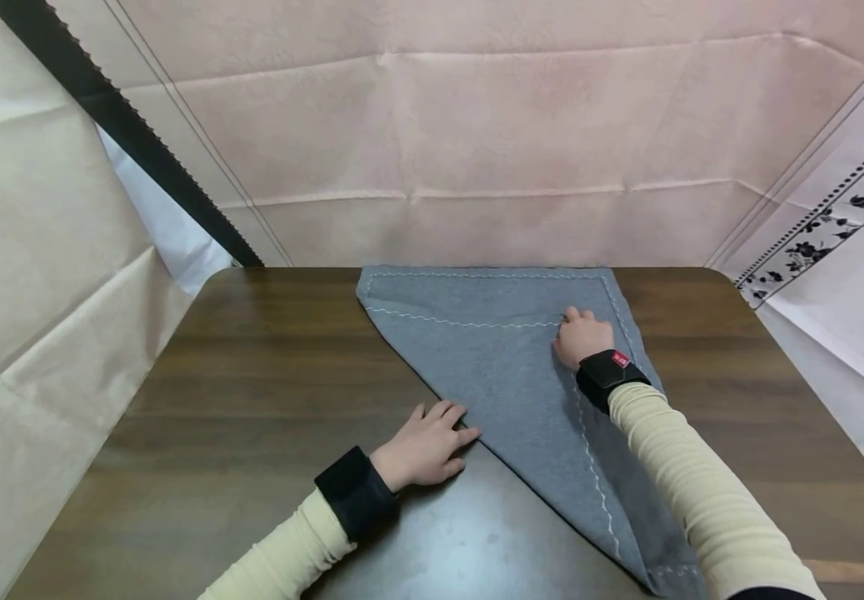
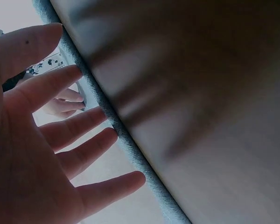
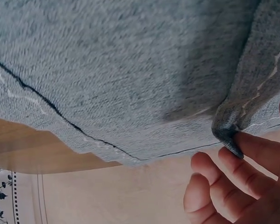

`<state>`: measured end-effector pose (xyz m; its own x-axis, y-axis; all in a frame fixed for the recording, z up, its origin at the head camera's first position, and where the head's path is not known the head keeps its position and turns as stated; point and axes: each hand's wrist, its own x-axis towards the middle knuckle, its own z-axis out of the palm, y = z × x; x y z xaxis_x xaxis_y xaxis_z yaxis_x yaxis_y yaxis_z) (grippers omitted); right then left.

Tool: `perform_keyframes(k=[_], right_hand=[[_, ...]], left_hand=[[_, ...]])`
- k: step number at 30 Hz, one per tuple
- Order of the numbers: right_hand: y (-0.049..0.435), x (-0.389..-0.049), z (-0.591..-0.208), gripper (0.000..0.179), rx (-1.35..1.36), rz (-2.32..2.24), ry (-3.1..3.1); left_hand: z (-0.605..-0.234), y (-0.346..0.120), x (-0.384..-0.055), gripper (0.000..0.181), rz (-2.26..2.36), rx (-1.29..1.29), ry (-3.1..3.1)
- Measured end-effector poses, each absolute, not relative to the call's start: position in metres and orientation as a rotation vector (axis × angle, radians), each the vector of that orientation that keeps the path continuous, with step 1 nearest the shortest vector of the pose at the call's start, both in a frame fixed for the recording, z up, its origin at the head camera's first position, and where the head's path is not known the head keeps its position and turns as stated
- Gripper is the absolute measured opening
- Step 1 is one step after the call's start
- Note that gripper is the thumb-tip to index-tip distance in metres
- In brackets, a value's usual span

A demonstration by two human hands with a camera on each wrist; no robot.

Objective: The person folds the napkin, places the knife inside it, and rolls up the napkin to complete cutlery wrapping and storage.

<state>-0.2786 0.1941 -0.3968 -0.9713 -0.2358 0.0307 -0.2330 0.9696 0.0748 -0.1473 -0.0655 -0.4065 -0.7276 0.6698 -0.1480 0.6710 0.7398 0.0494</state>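
A blue-grey cloth (image 1: 499,358) with white stitching along its edges lies folded over on a diagonal, its fold running from the far left to the near right. My right hand (image 1: 585,340) pinches a corner of the upper layer between thumb and fingers. In the right wrist view that cloth corner (image 3: 229,140) pokes out at the fingertips. Along the diagonal fold (image 2: 126,140) my left hand (image 1: 422,447) lies with its fingers spread and fairly straight, the fingertips on the folded edge.
The cloth lies on a brown wood-grain table (image 1: 274,358), reaching its far edge. Pale pink sheeting (image 1: 506,125) hangs behind the table. White fabric with a black floral band (image 1: 806,250) is at the right, and cream fabric (image 1: 49,292) at the left.
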Motion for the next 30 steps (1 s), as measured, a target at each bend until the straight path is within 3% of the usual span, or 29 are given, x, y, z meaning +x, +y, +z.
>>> perform_keyframes(k=[9, 30], right_hand=[[0.208, -0.292, -0.397, 0.030, 0.282, -0.034, -3.115], [0.229, -0.317, -0.385, 0.033, 0.226, 0.014, -3.148]], left_hand=[[-0.406, -0.062, -0.149, 0.040, -0.009, 1.099, 2.800], [-0.403, -0.046, -0.154, 0.052, -0.041, 1.017, 2.734]])
